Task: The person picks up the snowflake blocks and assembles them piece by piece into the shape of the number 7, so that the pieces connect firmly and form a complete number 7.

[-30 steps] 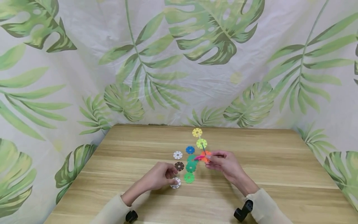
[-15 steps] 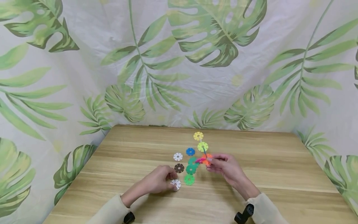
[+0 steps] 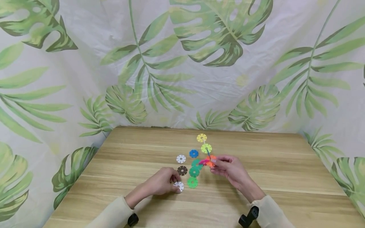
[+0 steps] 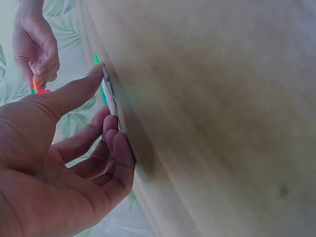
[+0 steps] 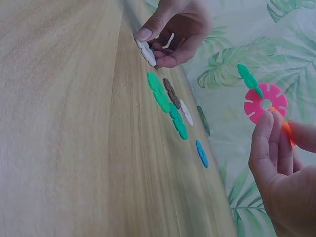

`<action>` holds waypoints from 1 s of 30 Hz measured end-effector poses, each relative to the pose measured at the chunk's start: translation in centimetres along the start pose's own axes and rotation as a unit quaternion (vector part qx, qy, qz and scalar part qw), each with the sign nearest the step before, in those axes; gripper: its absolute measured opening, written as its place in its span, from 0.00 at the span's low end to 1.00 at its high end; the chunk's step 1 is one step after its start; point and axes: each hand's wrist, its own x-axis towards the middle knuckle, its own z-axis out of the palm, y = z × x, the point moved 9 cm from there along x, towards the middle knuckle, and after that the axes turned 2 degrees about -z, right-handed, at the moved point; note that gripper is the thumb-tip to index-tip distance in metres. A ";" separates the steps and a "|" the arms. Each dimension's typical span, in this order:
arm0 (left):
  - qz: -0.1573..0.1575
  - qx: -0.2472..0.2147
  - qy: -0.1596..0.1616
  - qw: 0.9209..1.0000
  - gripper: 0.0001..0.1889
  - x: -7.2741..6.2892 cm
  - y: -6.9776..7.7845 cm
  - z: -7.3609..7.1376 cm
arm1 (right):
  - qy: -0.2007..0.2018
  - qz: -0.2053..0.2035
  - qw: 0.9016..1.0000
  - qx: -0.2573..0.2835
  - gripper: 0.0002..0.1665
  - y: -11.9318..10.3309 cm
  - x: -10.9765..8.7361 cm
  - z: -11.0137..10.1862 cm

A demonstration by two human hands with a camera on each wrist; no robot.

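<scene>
My left hand (image 3: 163,182) pinches a white notched plastic disc (image 3: 179,187) by its edges, thumb on one side and fingers on the other. That disc is at or very near the tabletop, as the right wrist view shows. My right hand (image 3: 231,170) grips an orange notched disc (image 3: 210,160) between thumb and fingers, raised above the table. Joined to it are a pink disc (image 5: 273,91) and a green disc (image 5: 248,78). From the orange disc a chain leads away through a blue disc seen edge-on, a yellow-green disc (image 3: 206,148), a pale one and a yellow disc (image 3: 201,137).
Loose discs lie between the hands on the wooden table (image 3: 128,148): brown (image 3: 182,170), another white (image 3: 181,159), blue (image 3: 194,154), teal (image 3: 194,171) and bright green (image 3: 192,182). A leaf-patterned cloth (image 3: 159,79) hangs behind the table.
My left thumb and fingers have closed in on the white disc's edges. The right hand keeps its hold on the joined discs with hardly any movement; the head view shifts slightly.
</scene>
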 end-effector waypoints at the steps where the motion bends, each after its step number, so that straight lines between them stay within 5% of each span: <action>1: -0.003 0.002 -0.002 1.000 0.17 0.0 0.0 0.0 | 0.000 0.000 1.000 0.004 0.12 0.0 0.0 0.0; 13: -0.015 0.022 -0.016 1.000 0.15 0.3 -0.1 0.1 | 0.003 0.002 1.000 0.003 0.14 0.2 -0.1 0.0; 30: -0.006 0.012 0.028 1.000 0.12 -0.1 0.8 -0.8 | 0.001 0.003 1.000 0.012 0.16 0.3 -0.2 -0.3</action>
